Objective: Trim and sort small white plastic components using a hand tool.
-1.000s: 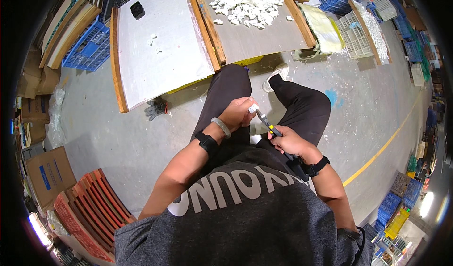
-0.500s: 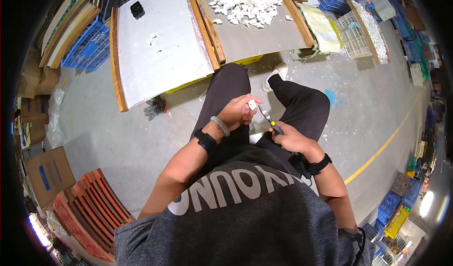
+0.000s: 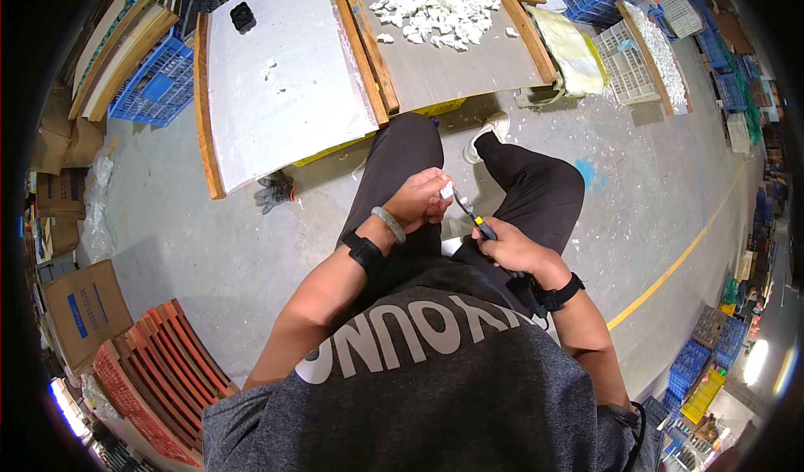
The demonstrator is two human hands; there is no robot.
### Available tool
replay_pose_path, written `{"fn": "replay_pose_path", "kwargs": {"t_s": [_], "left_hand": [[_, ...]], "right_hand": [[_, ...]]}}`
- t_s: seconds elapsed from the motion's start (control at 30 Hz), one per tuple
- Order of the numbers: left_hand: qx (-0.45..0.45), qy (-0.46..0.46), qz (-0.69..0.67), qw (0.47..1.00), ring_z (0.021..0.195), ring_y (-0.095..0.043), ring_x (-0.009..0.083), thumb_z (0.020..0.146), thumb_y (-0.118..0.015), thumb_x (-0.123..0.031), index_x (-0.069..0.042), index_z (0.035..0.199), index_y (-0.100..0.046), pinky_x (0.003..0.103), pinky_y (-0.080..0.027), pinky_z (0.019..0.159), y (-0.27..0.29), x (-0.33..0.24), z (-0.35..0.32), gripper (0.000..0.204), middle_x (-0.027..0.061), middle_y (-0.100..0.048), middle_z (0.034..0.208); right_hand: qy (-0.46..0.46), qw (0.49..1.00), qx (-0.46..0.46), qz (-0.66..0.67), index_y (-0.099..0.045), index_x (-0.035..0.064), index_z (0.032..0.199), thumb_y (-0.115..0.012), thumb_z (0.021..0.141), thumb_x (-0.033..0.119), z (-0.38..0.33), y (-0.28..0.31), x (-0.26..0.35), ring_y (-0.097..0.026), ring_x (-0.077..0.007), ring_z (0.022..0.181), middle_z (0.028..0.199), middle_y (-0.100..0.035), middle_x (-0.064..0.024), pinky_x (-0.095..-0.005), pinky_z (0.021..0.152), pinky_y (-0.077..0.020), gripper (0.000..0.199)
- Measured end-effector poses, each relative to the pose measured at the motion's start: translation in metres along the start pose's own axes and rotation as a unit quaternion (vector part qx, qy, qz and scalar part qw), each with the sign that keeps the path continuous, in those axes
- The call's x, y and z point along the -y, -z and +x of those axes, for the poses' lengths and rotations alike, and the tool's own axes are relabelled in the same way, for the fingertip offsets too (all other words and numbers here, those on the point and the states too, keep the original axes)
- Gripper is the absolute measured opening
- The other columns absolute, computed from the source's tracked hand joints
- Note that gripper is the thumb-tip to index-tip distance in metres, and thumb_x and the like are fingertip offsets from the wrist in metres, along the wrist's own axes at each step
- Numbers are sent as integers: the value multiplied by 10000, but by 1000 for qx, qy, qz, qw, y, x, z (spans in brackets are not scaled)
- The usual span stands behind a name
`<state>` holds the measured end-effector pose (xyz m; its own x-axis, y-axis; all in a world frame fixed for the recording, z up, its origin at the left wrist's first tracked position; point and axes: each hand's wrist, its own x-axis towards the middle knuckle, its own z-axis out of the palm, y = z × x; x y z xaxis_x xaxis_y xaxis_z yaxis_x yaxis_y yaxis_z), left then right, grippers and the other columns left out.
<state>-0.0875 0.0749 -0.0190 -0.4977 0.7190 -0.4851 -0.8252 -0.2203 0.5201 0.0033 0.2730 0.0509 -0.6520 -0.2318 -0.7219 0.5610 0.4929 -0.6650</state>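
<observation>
Grey concrete floor (image 3: 209,246), wooden boards (image 3: 285,87); left hand (image 3: 423,200) grip clamps white piece (image 3: 447,191), right hand (image 3: 507,246) clamps knife (image 3: 471,215).

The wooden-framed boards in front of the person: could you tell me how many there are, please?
2: a nearly bare white board on the left, and a grey board on the right bearing a pile of white pieces. Others may lie hidden beyond the picture's edge.

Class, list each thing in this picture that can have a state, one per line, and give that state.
left hand: closed around a small white piece
right hand: gripping a thin tool, tip at the piece
white pieces: heaped on the right board
left board: nearly bare
glove: lying on the floor
</observation>
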Motion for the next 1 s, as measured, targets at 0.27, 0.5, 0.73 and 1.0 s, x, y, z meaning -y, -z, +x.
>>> {"fn": "replay_pose_path", "kwargs": {"t_s": [0.27, 0.5, 0.73, 1.0], "left_hand": [[11, -21, 30, 999, 449, -360, 57, 984, -453, -268, -108, 928, -489, 215, -291, 435, -1, 0, 0, 173, -17, -474, 588], [-31, -12, 52, 998, 447, -350, 60, 969, -469, -261, -106, 924, -486, 205, -277, 430, -4, 2, 2, 162, -14, -479, 610], [-9, -14, 38, 999, 445, -308, 57, 968, -470, -245, -104, 921, -485, 216, -251, 426, -2, 4, 1, 150, -35, -396, 568], [0, -18, 33, 999, 449, -318, 66, 985, -444, -242, -105, 929, -500, 225, -269, 439, -1, 3, 2, 158, -25, -394, 549]], "right_hand": [[23, 999, 20, -20, -514, -2, 1034, -514, 793, 67, -3, 3, -5, -544, -241, 889, 921, -567, -132, -329, 810, -427, 251], [23, 995, -10, -99, -539, -8, 1009, -501, 810, 76, -4, 1, 2, -571, -345, 921, 950, -595, -209, -376, 821, -432, 219], [2, 995, -27, -95, -583, 9, 932, -509, 829, 113, -6, 0, 8, -580, -377, 883, 892, -619, -228, -397, 796, -440, 164], [-20, 998, -42, -48, -561, -18, 1031, -513, 815, 101, -4, 6, -7, -577, -378, 954, 1014, -606, -246, -394, 838, -438, 251]]}}
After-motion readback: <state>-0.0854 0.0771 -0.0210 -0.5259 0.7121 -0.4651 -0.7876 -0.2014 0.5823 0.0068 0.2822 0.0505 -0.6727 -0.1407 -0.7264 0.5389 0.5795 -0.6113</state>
